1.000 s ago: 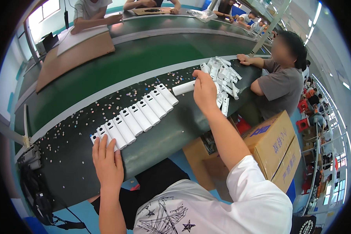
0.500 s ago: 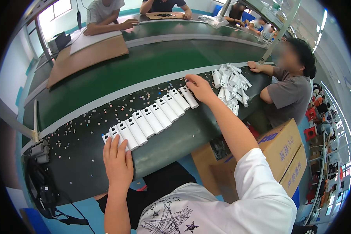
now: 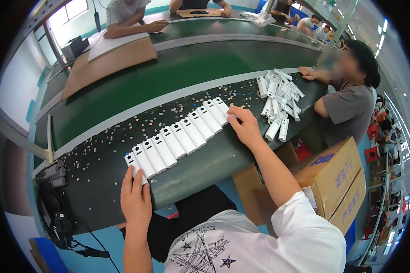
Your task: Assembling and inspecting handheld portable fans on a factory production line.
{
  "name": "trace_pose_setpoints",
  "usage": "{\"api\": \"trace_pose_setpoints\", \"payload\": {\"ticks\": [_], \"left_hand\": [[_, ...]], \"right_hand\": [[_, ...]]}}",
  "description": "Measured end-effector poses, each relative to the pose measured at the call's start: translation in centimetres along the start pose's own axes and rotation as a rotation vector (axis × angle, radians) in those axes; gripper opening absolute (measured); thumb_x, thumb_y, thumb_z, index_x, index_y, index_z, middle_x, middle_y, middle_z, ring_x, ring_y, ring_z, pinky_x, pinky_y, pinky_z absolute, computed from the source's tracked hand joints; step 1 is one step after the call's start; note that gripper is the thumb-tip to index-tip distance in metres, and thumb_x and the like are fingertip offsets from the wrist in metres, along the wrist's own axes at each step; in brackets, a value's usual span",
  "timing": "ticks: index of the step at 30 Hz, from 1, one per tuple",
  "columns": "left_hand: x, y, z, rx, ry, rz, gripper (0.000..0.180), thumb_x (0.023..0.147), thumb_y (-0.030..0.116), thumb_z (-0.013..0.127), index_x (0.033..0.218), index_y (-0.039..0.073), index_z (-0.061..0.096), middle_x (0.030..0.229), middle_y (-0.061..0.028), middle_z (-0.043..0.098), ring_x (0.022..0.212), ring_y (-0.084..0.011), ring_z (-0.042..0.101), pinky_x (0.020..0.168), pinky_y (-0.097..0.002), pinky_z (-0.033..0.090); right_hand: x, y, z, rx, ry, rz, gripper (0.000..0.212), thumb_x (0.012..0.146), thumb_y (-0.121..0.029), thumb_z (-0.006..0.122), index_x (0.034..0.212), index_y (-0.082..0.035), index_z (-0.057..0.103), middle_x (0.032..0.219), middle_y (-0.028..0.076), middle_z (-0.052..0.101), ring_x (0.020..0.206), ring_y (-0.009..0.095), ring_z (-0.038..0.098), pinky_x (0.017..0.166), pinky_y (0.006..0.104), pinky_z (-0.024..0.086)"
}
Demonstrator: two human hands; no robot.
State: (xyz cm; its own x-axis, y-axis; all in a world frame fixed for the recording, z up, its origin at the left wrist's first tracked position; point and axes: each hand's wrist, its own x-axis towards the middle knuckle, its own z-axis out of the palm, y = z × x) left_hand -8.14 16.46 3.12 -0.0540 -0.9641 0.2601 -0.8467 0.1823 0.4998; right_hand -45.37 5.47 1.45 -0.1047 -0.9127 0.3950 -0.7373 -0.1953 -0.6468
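Several white plastic casings (image 3: 176, 138) lie side by side in a slanting row on the dark work surface (image 3: 196, 170). Each has dark cut-outs at its far end. My left hand (image 3: 136, 195) rests at the row's left end, fingers stretched out over the near end of the leftmost casing (image 3: 135, 167). At the other end, my right hand (image 3: 244, 126) has its bent fingertips against the side of the rightmost casing (image 3: 221, 105). The fingers there are apart and grip nothing visible; part of them is hidden from above.
A loose heap of white casings (image 3: 280, 98) lies right of the row. Small round bits (image 3: 168, 111) are scattered behind it. Grey cylinders (image 3: 54, 173) and a black strap bag (image 3: 57, 218) are at left. A co-worker (image 3: 351, 100) sits at right, near cardboard boxes (image 3: 332, 182).
My right hand has come down from the far end of the rightmost casing to its near side. That casing now sits against the row. My left hand has slid slightly toward me.
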Motion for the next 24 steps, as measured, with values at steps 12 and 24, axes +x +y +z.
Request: {"api": "trace_pose_setpoints", "payload": {"ticks": [12, 24], "left_hand": [[8.3, 1.1, 0.8, -0.013, -0.215, 0.133, 0.033, 0.091, 0.008, 0.063, 0.124, 0.006, 0.064, 0.142, -0.0147, 0.054, 0.123, -0.0348, 0.057, 0.100, -0.0424, 0.049], [12.0, 0.6, 6.5, 0.105, -0.136, 0.315, 0.040, 0.094, 0.012, 0.057, 0.134, 0.009, 0.056, 0.148, -0.0144, 0.047, 0.130, -0.0346, 0.051, 0.106, -0.0411, 0.045]], "right_hand": [[0.5, 1.0, 0.4, -0.562, 0.127, -0.269, 0.033, 0.083, -0.001, 0.057, 0.116, -0.001, 0.059, 0.120, 0.019, 0.060, 0.116, 0.037, 0.056, 0.100, 0.0487, 0.042], [3.3, 3.3, 0.2, -0.633, 0.210, -0.117, 0.037, 0.078, -0.005, 0.060, 0.114, 0.002, 0.057, 0.114, 0.022, 0.058, 0.115, 0.040, 0.052, 0.098, 0.0497, 0.040]]}}
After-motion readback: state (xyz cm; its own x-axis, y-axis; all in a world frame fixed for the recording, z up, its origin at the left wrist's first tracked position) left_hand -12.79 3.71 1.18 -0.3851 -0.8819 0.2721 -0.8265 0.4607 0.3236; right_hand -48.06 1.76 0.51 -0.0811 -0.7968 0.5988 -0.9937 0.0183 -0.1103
